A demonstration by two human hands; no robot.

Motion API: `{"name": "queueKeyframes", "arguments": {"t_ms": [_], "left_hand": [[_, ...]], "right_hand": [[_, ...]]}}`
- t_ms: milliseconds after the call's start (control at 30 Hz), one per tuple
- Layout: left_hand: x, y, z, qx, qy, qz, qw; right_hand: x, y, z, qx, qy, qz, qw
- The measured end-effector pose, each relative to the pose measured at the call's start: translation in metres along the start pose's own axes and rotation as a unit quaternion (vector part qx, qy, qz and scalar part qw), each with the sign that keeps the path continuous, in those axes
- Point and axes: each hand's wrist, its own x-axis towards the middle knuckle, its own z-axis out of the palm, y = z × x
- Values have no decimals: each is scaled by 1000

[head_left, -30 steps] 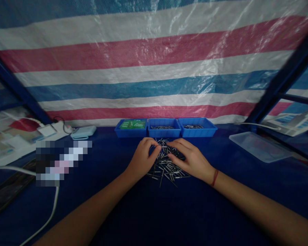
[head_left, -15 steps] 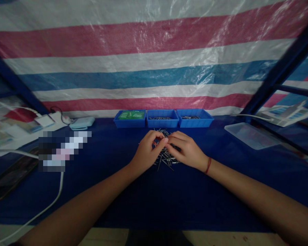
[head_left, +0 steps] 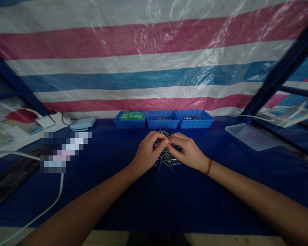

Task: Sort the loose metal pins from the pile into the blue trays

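Observation:
Thin metal pins [head_left: 166, 160], many with a nail-like shape, lie in a loose pile on the blue table. Just above the pile, my left hand [head_left: 150, 150] and my right hand [head_left: 186, 148] meet at the fingertips. Thumb and fingers of the left are pinched together; those of the right are curled closed against them. What sits between the fingertips is too small and too covered to make out. A red cord [head_left: 209, 166] circles my right wrist.
Three blue bins [head_left: 163, 123] stand in a row behind the pile; the left one holds a green packet [head_left: 132, 115], the others metal pins. A clear plastic lid [head_left: 251, 136] lies right. At left are a phone [head_left: 14, 174], a white cable [head_left: 59, 191] and a light-blue case [head_left: 82, 123].
Both hands stay together over the pile, with only a slight shift of the fingers. The whole view has moved down a little.

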Motion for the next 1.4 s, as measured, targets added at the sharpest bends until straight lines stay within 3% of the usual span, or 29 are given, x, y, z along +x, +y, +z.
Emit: {"name": "queueKeyframes", "arguments": {"t_ms": [367, 667, 800, 1133, 1267, 1400], "left_hand": [[0, 1, 0, 0, -5, 21, 1000], [1, 0, -1, 6, 59, -23, 998], [1, -3, -1, -7, 53, -38, 998], [0, -2, 1, -5, 8, -31, 999], [0, -5, 4, -5, 27, -61, 998], [-1, -10, 7, -6, 22, -84, 996]], "right_hand": [[0, 4, 2, 3, -5, 12, 1000], [-1, 8, 5, 54, 112, 86, 989], [-1, 3, 1, 49, 146, 85, 984], [1, -8, -10, 11, 102, 31, 994], [8, 10, -22, -50, 150, 49, 986], [13, 57, -45, -196, 285, 163, 924]]}}
